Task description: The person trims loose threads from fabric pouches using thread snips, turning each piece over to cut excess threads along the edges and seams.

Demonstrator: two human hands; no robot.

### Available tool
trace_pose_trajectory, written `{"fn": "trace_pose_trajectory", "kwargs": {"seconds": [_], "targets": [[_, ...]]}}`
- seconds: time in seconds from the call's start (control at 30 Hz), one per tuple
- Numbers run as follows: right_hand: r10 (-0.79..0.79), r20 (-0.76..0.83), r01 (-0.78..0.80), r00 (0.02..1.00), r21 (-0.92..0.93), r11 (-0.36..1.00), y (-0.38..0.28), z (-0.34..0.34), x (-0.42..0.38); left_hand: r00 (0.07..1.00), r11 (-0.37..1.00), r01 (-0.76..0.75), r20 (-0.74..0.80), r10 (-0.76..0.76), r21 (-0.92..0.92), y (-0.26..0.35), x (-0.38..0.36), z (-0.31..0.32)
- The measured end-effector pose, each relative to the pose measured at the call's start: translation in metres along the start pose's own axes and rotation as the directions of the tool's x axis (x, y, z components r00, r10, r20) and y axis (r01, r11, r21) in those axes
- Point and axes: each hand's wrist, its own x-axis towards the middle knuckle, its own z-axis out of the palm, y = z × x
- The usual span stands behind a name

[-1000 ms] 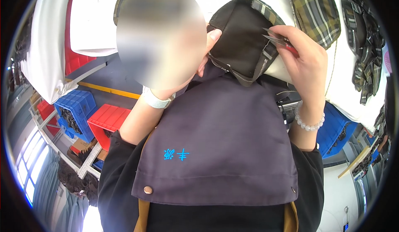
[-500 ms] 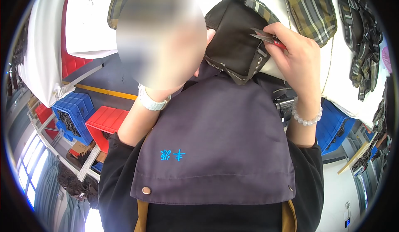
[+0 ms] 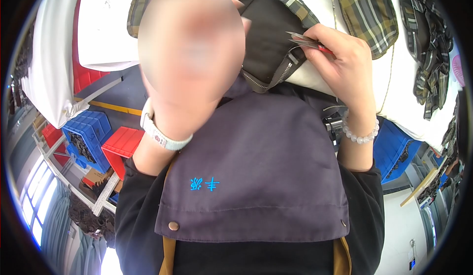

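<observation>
A black pouch (image 3: 266, 33) with a plaid edge and an open metal zip lies at the near edge of the white table. In my right hand (image 3: 340, 60) is a pair of thread snips (image 3: 303, 42) with a red handle, fingers closed around them. Their blades are parted and point left over the pouch. My left hand (image 3: 182, 110) is raised beside the pouch's left side, its back towards me. A round blur covers most of it; two fingertips show at the pouch's edge, and its grip I cannot tell.
Plaid pouches (image 3: 369, 16) lie on the white tabletop (image 3: 111, 28), and a heap of plaid pieces (image 3: 431, 73) is at the right. Blue crates (image 3: 91, 139) and a red bin (image 3: 120, 144) stand below at the left. Another blue crate (image 3: 394, 152) is at the right.
The pouch has shifted left and away from me. My right hand with the snips has moved slightly left. My left hand has turned and its wrist has moved left and nearer to me.
</observation>
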Motion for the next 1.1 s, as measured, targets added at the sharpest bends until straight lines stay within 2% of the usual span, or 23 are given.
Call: {"fn": "trace_pose_trajectory", "kwargs": {"seconds": [0.03, 0.07, 0.13, 0.17, 0.2, 0.23, 0.27, 0.3, 0.43, 0.53, 0.6, 0.63, 0.7, 0.73, 0.8, 0.87, 0.9, 0.93, 1.03, 1.07, 1.1], "targets": [[-0.002, 0.003, 0.002, 1.0, 0.002, 1.0, 0.0, 0.001, -0.001, 0.982, 0.982, 0.134, 0.15, -0.114, -0.129, 0.009, -0.001, 0.003], [0.012, 0.004, -0.012, 1.0, 0.023, 1.0, 0.001, 0.001, -0.001, 0.931, 0.946, 0.281, 0.284, -0.229, -0.159, 0.016, -0.004, 0.009], [0.025, 0.003, -0.025, 1.0, 0.043, 0.999, 0.002, 0.001, -0.002, 0.806, 0.889, 0.446, 0.478, -0.351, -0.1, 0.022, -0.005, 0.02], [0.055, 0.002, -0.055, 0.998, 0.088, 0.995, 0.001, 0.001, -0.004, 0.836, 0.951, 0.306, 0.468, -0.287, 0.035, 0.019, -0.008, 0.025], [0.087, 0.001, -0.086, 0.996, 0.132, 0.987, 0.002, 0.001, -0.005, 0.836, 0.952, 0.304, 0.47, -0.284, 0.035, 0.017, -0.008, 0.028], [0.091, -0.001, -0.09, 0.996, 0.131, 0.987, 0.002, 0.003, -0.006, 0.859, 0.968, 0.25, 0.46, -0.226, 0.009, 0.014, -0.009, 0.03], [0.123, -0.02, -0.116, 0.992, 0.213, 0.97, 0.002, 0.005, -0.008, 0.877, 0.98, 0.197, 0.449, -0.169, -0.016, 0.014, -0.009, 0.032], [0.153, -0.035, -0.136, 0.988, 0.295, 0.946, 0.001, 0.006, -0.009, 0.876, 0.98, 0.197, 0.451, -0.168, -0.018, 0.014, -0.008, 0.032], [0.176, 0.023, -0.175, 0.984, 0.262, 0.949, 0.001, 0.0, -0.01, 0.857, 0.959, 0.265, 0.481, -0.185, -0.103, 0.014, -0.003, 0.034], [0.187, 0.041, -0.191, 0.981, 0.316, 0.93, 0.001, -0.002, -0.01, 0.853, 0.946, 0.288, 0.488, -0.183, -0.148, 0.009, 0.0, 0.04], [0.147, -0.079, -0.092, 0.986, 0.482, 0.872, 0.011, 0.004, -0.012, 0.858, 0.943, 0.291, 0.48, -0.183, -0.161, 0.006, 0.001, 0.045], [0.147, -0.081, -0.091, 0.986, 0.482, 0.872, 0.011, 0.002, -0.013, 0.851, 0.926, 0.326, 0.487, -0.198, -0.193, 0.005, 0.002, 0.048], [0.262, -0.105, -0.15, 0.959, 0.595, 0.789, 0.01, -0.002, -0.017, 0.844, 0.906, 0.358, 0.494, -0.211, -0.225, 0.005, 0.002, 0.052], [0.263, -0.106, -0.151, 0.959, 0.595, 0.789, 0.008, -0.005, -0.019, 0.823, 0.888, 0.389, 0.526, -0.214, -0.247, 0.006, 0.002, 0.054], [0.374, -0.083, -0.289, 0.924, 0.489, 0.823, 0.003, -0.013, -0.026, 0.8, 0.867, 0.421, 0.56, -0.216, -0.266, 0.006, 0.0, 0.059], [0.391, -0.043, -0.337, 0.919, 0.426, 0.84, 0.002, -0.015, -0.035, 0.867, 0.935, 0.259, 0.485, -0.115, -0.241, 0.005, -0.002, 0.065], [0.407, -0.006, -0.378, 0.913, 0.36, 0.853, 0.001, -0.015, -0.039, 0.841, 0.935, 0.278, 0.525, -0.126, -0.221, 0.006, -0.002, 0.065], [0.409, -0.005, -0.38, 0.913, 0.361, 0.852, 0.0, -0.014, -0.042, 0.84, 0.935, 0.279, 0.527, -0.126, -0.22, 0.005, -0.002, 0.066], [0.283, 0.085, -0.296, 0.955, 0.26, 0.919, -0.002, -0.013, -0.046, 0.835, 0.94, 0.253, 0.542, -0.094, -0.227, 0.005, 0.0, 0.065], [0.286, 0.083, -0.298, 0.955, 0.26, 0.919, -0.002, -0.011, -0.046, 0.839, 0.938, 0.247, 0.537, -0.083, -0.241, 0.006, 0.001, 0.064], [0.297, 0.063, -0.301, 0.953, 0.334, 0.893, -0.001, -0.008, -0.045, 0.844, 0.937, 0.241, 0.531, -0.073, -0.255, 0.007, 0.002, 0.064]]}}
